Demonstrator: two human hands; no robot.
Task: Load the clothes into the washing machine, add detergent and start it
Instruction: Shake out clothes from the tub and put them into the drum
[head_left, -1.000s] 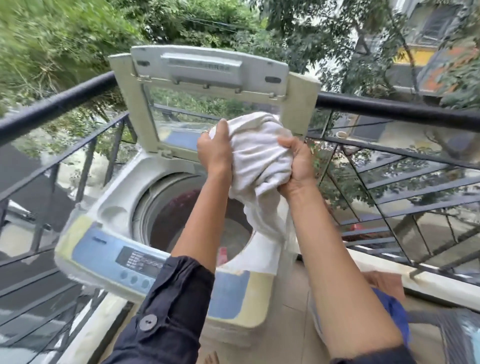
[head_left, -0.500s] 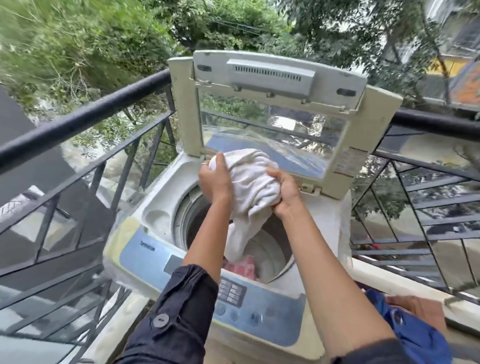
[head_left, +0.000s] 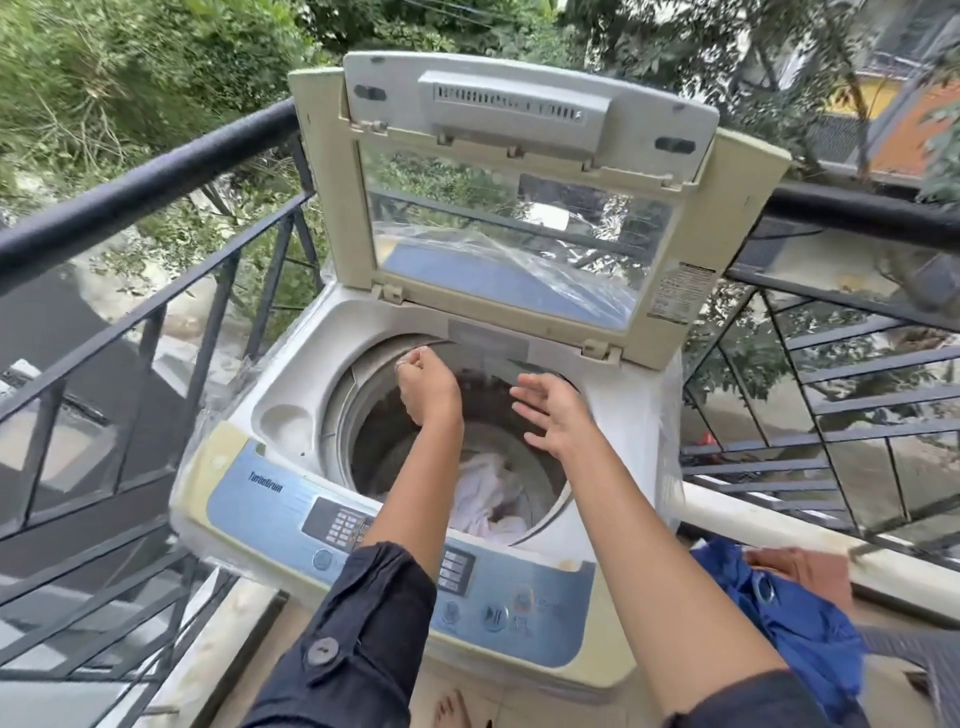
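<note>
A top-loading washing machine (head_left: 291, 400) stands on a balcony with its lid (head_left: 519, 208) raised upright. A white cloth (head_left: 485, 499) lies crumpled at the bottom of the drum. Both my hands hover over the drum mouth, above the cloth and apart from it. My left hand (head_left: 426, 387) has its fingers curled in and holds nothing. My right hand (head_left: 553, 413) is spread with fingers apart, also holding nothing. The blue control panel (head_left: 270, 501) with buttons runs along the machine's near edge.
A black metal railing (head_left: 140, 187) surrounds the machine on the left and behind. To the lower right lie a blue garment (head_left: 795, 618) and an orange-brown cloth (head_left: 802, 569). A low concrete ledge (head_left: 769, 530) runs along the right. No detergent is visible.
Both hands held the bunched white cloth above the drum; they have let it go and it now lies inside the drum. The view has moved closer over the machine.
</note>
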